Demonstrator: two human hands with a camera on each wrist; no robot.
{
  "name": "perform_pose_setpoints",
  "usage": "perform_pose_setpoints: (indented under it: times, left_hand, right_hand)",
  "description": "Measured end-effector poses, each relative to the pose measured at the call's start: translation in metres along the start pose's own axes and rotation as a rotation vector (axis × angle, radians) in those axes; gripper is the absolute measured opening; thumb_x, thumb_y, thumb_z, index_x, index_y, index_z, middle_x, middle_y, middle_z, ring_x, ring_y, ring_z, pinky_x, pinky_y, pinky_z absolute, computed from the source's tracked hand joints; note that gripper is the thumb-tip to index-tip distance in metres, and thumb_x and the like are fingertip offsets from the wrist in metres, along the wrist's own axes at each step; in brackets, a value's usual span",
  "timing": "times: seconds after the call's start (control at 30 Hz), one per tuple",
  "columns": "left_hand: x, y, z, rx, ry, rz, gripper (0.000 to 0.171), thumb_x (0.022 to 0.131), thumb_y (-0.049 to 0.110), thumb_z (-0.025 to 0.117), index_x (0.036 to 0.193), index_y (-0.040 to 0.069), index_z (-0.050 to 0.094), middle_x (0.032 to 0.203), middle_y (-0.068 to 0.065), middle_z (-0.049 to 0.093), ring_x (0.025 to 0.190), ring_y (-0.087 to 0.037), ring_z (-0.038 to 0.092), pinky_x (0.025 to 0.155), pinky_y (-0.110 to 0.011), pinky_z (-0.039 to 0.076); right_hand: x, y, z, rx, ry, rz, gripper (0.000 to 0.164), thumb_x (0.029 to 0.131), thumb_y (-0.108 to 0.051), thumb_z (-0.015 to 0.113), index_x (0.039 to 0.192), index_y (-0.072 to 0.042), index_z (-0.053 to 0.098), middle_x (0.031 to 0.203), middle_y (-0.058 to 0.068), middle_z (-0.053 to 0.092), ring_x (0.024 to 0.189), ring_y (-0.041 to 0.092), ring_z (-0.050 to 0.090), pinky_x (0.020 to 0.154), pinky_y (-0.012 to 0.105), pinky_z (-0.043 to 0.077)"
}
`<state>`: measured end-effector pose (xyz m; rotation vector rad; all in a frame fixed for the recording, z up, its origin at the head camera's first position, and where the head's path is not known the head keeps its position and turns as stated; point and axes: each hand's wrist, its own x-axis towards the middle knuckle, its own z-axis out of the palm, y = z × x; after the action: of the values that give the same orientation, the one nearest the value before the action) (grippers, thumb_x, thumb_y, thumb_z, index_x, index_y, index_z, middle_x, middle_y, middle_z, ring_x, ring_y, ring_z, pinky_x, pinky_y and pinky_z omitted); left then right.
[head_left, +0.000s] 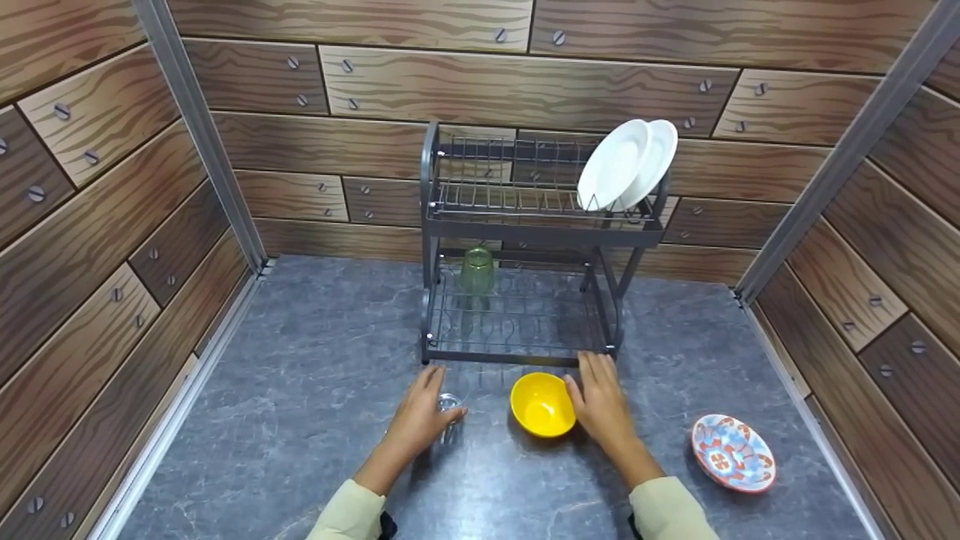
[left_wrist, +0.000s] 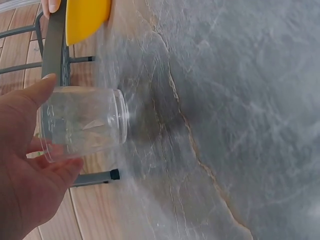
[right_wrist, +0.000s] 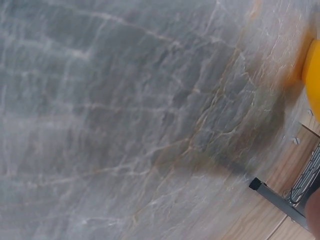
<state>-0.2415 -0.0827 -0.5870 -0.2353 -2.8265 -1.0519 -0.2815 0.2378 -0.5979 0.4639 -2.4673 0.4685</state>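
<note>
My left hand (head_left: 421,414) holds a clear drinking glass (left_wrist: 87,120), thumb on one side and fingers curled on the other. In the head view the hand hides much of the glass, left of a yellow bowl (head_left: 541,405). My right hand (head_left: 604,401) is at the bowl's right side. Its thumb is right at the bowl's rim, and its fairly straight fingers reach forward to the front rail of a dark dish rack (head_left: 517,358). Only the bowl's edge (right_wrist: 313,75) and a bit of a finger show in the right wrist view.
Two white plates (head_left: 616,165) stand at the right of the rack's upper tier. A green glass (head_left: 478,271) sits upside down on the lower tier. At the right lies a patterned bowl (head_left: 733,454) on the grey marbled surface (head_left: 315,330). Wood-pattern walls enclose it.
</note>
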Motion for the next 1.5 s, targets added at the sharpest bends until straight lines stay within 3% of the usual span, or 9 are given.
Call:
perform_pose_setpoints:
  times: [0.23,0.4,0.53,0.7,0.97,1.1,1.17,1.33,1.5]
  left_hand:
    - [0.002,0.001,-0.001,-0.011,0.018,0.013,0.079,0.08,0.037,0.076,0.142,0.001,0.042,0.141,-0.016,0.042,0.128,-0.035,0.044,0.102,-0.047,0.043]
    - [0.004,0.008,-0.007,-0.078,-0.01,-0.022,0.083,0.081,0.04,0.074,0.146,0.003,0.037,0.143,-0.013,0.038,0.128,-0.033,0.045,0.099,-0.047,0.045]
    - [0.005,0.019,-0.016,-0.165,-0.01,-0.044,0.087,0.08,0.047,0.072,0.147,0.007,0.035,0.144,-0.01,0.036,0.129,-0.03,0.044,0.098,-0.047,0.045]
    - [0.001,0.038,-0.024,-0.289,0.028,-0.069,0.085,0.079,0.05,0.073,0.146,0.011,0.038,0.143,-0.008,0.038,0.123,-0.027,0.048,0.095,-0.046,0.047]
    - [-0.007,0.071,-0.023,-0.594,0.055,0.029,0.083,0.079,0.042,0.076,0.145,0.009,0.039,0.141,-0.008,0.038,0.123,-0.024,0.048,0.103,-0.035,0.044]
    - [-0.01,0.083,-0.023,-0.754,0.042,0.047,0.079,0.081,0.035,0.076,0.145,0.008,0.039,0.14,-0.007,0.038,0.125,-0.023,0.046,0.106,-0.034,0.041]
    - [-0.012,0.087,-0.022,-0.811,0.036,0.036,0.077,0.081,0.033,0.076,0.145,0.01,0.039,0.139,-0.006,0.038,0.126,-0.022,0.045,0.107,-0.033,0.04]
    - [-0.019,0.092,-0.016,-0.899,0.019,0.032,0.075,0.081,0.029,0.076,0.144,0.011,0.041,0.14,-0.007,0.038,0.126,-0.024,0.044,0.107,-0.034,0.039]
    - [-0.023,0.092,-0.002,-0.959,-0.005,0.029,0.069,0.083,0.026,0.075,0.143,0.013,0.044,0.14,-0.008,0.038,0.126,-0.026,0.045,0.107,-0.034,0.039]
  right_hand:
    - [0.0,0.003,-0.003,0.013,-0.008,-0.015,0.049,0.092,-0.023,0.061,0.129,0.008,0.053,0.128,0.024,0.055,0.126,0.041,0.045,0.111,0.052,0.03]
    - [0.003,0.004,-0.015,0.084,-0.094,0.065,0.05,0.095,-0.026,0.057,0.134,0.006,0.05,0.135,0.023,0.052,0.129,0.04,0.043,0.111,0.053,0.029]
    - [0.003,-0.001,-0.028,0.189,-0.063,0.151,0.051,0.096,-0.024,0.056,0.137,0.005,0.047,0.139,0.022,0.048,0.131,0.04,0.039,0.11,0.055,0.028]
    - [-0.008,-0.033,-0.038,0.467,0.012,0.285,0.048,0.095,-0.019,0.058,0.137,0.002,0.048,0.14,0.02,0.048,0.131,0.036,0.042,0.11,0.05,0.03]
    - [-0.03,-0.103,-0.034,1.063,-0.061,0.594,0.049,0.097,-0.014,0.056,0.14,0.006,0.042,0.138,0.022,0.049,0.122,0.025,0.052,0.098,0.019,0.044]
    - [-0.031,-0.122,-0.035,1.322,-0.064,0.653,0.055,0.098,-0.013,0.052,0.144,0.009,0.031,0.145,0.026,0.038,0.122,0.017,0.052,0.1,0.025,0.045]
    - [-0.03,-0.128,-0.037,1.427,-0.067,0.662,0.059,0.099,-0.013,0.051,0.146,0.009,0.024,0.149,0.027,0.029,0.128,0.021,0.047,0.104,0.032,0.043]
    - [-0.027,-0.134,-0.038,1.504,-0.102,0.692,0.067,0.1,-0.019,0.049,0.149,0.008,0.013,0.155,0.025,0.015,0.137,0.027,0.034,0.109,0.042,0.036]
    - [-0.028,-0.136,-0.037,1.508,-0.075,0.781,0.065,0.1,-0.021,0.05,0.15,0.004,0.016,0.155,0.022,0.021,0.124,0.011,0.047,0.101,0.028,0.044]
